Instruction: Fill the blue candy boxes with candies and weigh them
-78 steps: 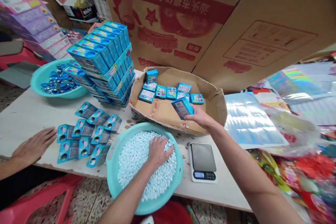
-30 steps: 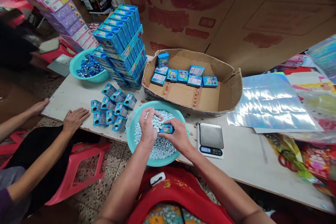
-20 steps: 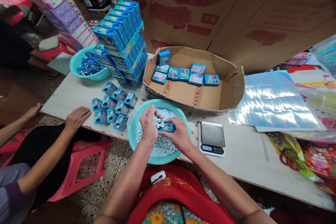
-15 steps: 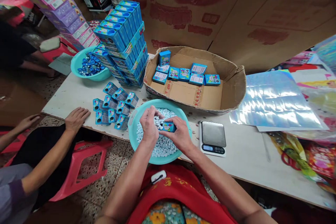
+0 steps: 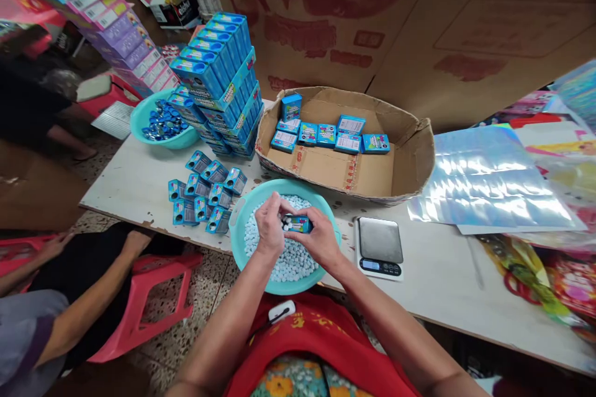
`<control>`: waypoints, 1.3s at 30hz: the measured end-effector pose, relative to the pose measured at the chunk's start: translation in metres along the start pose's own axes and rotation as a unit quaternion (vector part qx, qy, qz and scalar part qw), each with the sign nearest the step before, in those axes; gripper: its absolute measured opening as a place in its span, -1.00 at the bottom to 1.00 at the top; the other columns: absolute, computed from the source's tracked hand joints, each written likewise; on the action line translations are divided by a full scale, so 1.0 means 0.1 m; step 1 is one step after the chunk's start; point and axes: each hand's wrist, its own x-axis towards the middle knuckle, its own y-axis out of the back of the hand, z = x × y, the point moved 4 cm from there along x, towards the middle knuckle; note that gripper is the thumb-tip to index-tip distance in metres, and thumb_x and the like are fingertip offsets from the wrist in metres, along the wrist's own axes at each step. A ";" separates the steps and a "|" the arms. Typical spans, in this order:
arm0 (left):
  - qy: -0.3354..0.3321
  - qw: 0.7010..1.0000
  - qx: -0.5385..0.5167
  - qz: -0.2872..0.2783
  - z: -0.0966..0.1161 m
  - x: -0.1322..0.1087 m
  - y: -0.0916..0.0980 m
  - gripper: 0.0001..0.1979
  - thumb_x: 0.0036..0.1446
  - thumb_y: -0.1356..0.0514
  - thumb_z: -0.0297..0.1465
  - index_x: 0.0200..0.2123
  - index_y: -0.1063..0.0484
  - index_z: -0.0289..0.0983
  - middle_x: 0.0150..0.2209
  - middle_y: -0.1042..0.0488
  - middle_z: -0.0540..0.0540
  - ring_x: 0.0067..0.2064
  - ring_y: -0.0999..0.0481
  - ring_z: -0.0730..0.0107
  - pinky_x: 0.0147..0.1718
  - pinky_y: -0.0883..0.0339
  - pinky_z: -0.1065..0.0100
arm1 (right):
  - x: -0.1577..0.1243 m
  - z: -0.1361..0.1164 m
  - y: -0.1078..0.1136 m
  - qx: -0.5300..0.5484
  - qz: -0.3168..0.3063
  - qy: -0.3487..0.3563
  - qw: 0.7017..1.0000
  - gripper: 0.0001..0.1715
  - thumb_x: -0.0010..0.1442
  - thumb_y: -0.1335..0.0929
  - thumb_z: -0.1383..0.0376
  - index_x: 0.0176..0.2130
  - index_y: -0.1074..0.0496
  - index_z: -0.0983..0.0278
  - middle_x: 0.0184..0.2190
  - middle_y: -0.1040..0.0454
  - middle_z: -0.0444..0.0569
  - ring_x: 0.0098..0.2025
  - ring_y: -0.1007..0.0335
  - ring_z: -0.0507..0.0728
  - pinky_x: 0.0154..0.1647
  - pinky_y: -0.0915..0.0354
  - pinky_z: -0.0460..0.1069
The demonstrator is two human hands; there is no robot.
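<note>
My right hand (image 5: 320, 237) grips a small blue candy box (image 5: 300, 224) on its side, its open end facing left. My left hand (image 5: 270, 226) is cupped and closed against that end, with a few white candies showing between palm and box. Both hands are over a turquoise basin (image 5: 238, 223) of small white candies (image 5: 294, 265). Left of the basin, several blue boxes (image 5: 200, 185) with dark round holes in their ends lie in a group on the table.
A cut-down carton (image 5: 382, 186) behind the basin holds several blue boxes. A digital scale (image 5: 380, 242) stands right of it. Stacked blue boxes (image 5: 216, 90) and a basin of blue caps (image 5: 186, 138) are at back left. Silvery sheets (image 5: 488, 173) lie right. A co-worker's arm (image 5: 93, 310) is at left.
My left hand has closed in against the box's open end, and fewer candies show in it. The co-worker's hand has moved from the table edge onto their lap. The view has shifted slightly.
</note>
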 end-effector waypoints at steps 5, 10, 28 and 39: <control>-0.009 1.000 -0.005 0.020 0.03 0.08 0.20 -0.55 0.21 -0.02 -0.12 -0.60 -0.32 -0.28 -0.58 -0.32 -0.04 -0.48 -0.37 0.41 -0.39 -0.29 0.34 | -0.01 0.00 0.08 0.071 -0.006 -0.050 0.996 -0.53 -0.09 -0.52 0.06 -0.22 -0.44 0.22 -0.29 -0.48 -0.07 -0.23 -0.41 0.19 -0.18 -0.31 0.08; 0.016 0.930 0.367 0.023 -0.40 0.14 0.78 -0.60 0.15 -0.04 -0.06 -0.44 -0.42 -0.26 -0.34 -0.45 -0.17 -0.19 -0.42 0.17 -0.10 -0.27 0.13 | -0.09 0.05 0.26 0.106 0.022 -0.059 0.992 -0.50 -0.11 -0.53 0.06 -0.20 -0.44 0.20 -0.20 -0.48 -0.04 -0.15 -0.42 0.22 -0.08 -0.32 0.11; 0.139 0.983 0.083 0.090 -0.63 0.02 0.50 -0.65 -0.02 -0.19 -0.09 -0.37 -0.27 -0.27 -0.48 -0.30 0.05 -0.56 -0.28 0.53 -0.58 -0.14 0.47 | -0.18 0.28 0.26 0.015 0.037 -0.041 0.998 -0.55 -0.04 -0.50 0.07 -0.21 -0.42 0.23 -0.26 -0.46 -0.04 -0.19 -0.41 0.19 -0.14 -0.31 0.06; 0.033 0.991 -0.065 0.110 -0.26 0.03 0.19 -0.75 0.02 -0.21 -0.23 -0.44 -0.30 -0.29 -0.49 -0.37 0.01 -0.46 -0.45 0.44 -0.42 -0.34 0.38 | -0.07 0.06 0.04 -0.086 -0.030 0.008 0.996 -0.61 0.01 -0.50 0.11 -0.21 -0.43 0.22 -0.27 -0.50 0.00 -0.18 -0.41 0.23 -0.14 -0.26 0.11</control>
